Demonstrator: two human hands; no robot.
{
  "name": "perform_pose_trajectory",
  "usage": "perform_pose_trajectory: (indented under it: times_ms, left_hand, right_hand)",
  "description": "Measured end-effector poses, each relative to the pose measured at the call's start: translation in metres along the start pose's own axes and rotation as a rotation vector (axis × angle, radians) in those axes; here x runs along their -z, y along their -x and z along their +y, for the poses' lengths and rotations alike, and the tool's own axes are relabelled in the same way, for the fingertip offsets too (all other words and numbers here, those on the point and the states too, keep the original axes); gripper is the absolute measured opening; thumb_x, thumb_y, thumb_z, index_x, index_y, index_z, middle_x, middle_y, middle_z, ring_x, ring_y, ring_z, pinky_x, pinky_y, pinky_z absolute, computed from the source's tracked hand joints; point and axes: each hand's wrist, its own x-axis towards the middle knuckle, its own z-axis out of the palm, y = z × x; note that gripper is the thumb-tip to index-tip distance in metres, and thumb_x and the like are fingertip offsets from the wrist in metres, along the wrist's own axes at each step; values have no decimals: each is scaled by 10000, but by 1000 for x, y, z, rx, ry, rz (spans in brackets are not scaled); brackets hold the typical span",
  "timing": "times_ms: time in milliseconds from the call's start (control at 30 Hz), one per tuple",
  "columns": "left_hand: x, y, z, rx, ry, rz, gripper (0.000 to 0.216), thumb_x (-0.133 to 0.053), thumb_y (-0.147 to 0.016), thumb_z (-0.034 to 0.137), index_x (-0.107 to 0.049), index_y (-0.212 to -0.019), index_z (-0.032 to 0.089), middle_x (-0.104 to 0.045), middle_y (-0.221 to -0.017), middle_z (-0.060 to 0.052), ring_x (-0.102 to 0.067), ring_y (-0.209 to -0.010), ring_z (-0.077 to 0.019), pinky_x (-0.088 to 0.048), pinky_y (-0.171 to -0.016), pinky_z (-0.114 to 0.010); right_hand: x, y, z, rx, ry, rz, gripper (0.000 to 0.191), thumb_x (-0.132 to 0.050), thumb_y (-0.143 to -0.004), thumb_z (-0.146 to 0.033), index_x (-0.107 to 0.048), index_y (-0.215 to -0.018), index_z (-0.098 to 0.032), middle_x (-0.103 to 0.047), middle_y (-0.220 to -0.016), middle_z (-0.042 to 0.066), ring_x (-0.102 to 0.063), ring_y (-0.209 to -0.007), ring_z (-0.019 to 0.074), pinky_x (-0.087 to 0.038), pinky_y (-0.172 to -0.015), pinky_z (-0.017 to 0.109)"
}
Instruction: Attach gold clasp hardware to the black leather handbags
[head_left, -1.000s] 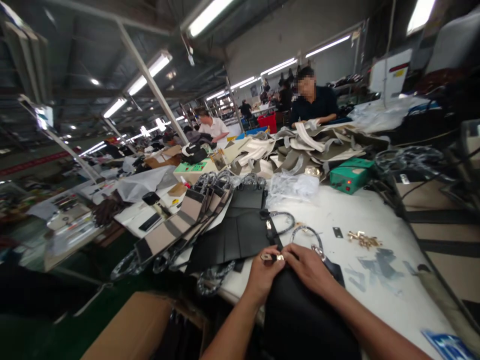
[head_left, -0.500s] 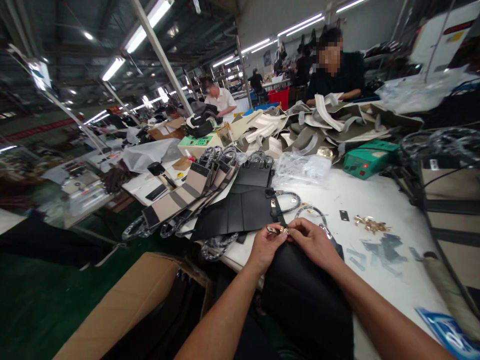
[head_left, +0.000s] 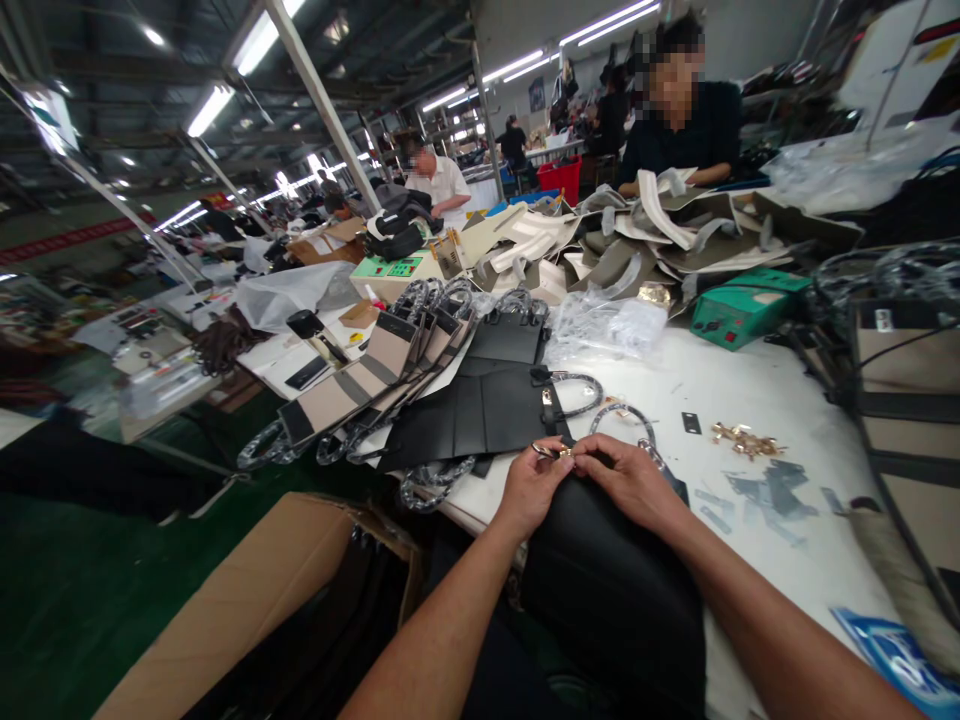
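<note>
A black handbag [head_left: 611, 590] hangs over the front edge of the white worktable [head_left: 645, 385], its upper edge towards my hands. My left hand [head_left: 529, 490] pinches a small gold metal clasp [head_left: 565, 453] at that edge, and a dark strap end with gold trim shows by its fingers. From the other side my right hand [head_left: 626, 483] has its thumb and fingertips closed on the same clasp. The fingers partly cover the clasp. Just behind my right hand rises a plastic-wrapped handle [head_left: 626, 412].
To the right lie a pile of gold fittings [head_left: 746, 440], grey metal strips [head_left: 776, 495] and a small black plate [head_left: 691, 423]. Flat black bag pieces [head_left: 480, 415] and beige-black ones [head_left: 360, 385] fill the left. A green box [head_left: 750, 308] stands behind; below left is a cardboard carton [head_left: 247, 590].
The view has shifted slightly. Both hands stay at the bag's upper edge; their fingertips have moved a little around the clasp, and the strap end by the left fingers has turned.
</note>
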Motion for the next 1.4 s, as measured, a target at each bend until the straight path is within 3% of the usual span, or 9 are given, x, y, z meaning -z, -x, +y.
perform_pose_trajectory:
  times_ms: [200, 533, 700, 867, 1200, 1400]
  left_hand:
    - [-3, 1, 1, -32, 9, 10, 236, -786, -762, 332, -691, -918, 183, -670, -1212, -93, -637, -1080, -215, -438, -1007, -352]
    - [-3, 3, 2, -38, 34, -14, 249, -751, -808, 371, -693, -961, 183, -693, -1122, -79, -652, -1018, -198, -463, -979, -338]
    - [-3, 2, 0, -66, 41, -33, 234, -733, -827, 370, -687, -969, 189, -697, -1129, -84, -644, -1057, -215, -458, -996, -358]
    - [-2, 3, 0, -88, 4, -42, 234, -713, -844, 368, -690, -995, 191, -681, -1171, -95, -627, -1099, -229, -434, -1031, -376]
    - [-5, 6, 3, -135, -85, -27, 191, -640, -892, 358, -670, -1000, 204, -653, -1194, -69, -593, -1144, -217, -399, -1061, -341]
    - [-5, 5, 5, -81, -75, -23, 279, -628, -897, 412, -669, -1087, 211, -681, -1181, -76, -613, -1119, -222, -423, -1031, -338]
  right_hand:
    - [-1, 0, -1, 69, -17, 0, 148, -556, -939, -309, -674, -875, -245, -649, -803, -24, -606, -791, 171, -444, -782, 287]
    - [-3, -1, 2, -51, -65, 44, 162, -574, -933, -376, -662, -971, -245, -688, -794, -16, -640, -764, 181, -484, -756, 305]
    - [-5, -2, 2, -99, -133, 60, 282, -612, -904, -410, -661, -1122, -238, -732, -909, 11, -679, -815, 197, -517, -796, 325]
    - [-2, -1, -3, -71, 18, 41, 271, -599, -914, -411, -714, -1107, -258, -736, -1061, 22, -671, -946, 215, -497, -875, 340]
    - [-1, -2, -5, -75, 45, 32, 252, -579, -921, -432, -722, -1036, -260, -736, -911, 10, -668, -843, 214, -496, -815, 346]
    - [1, -2, -4, -77, 29, 43, 253, -572, -920, -448, -708, -1013, -256, -733, -886, 7, -668, -826, 211, -499, -791, 342]
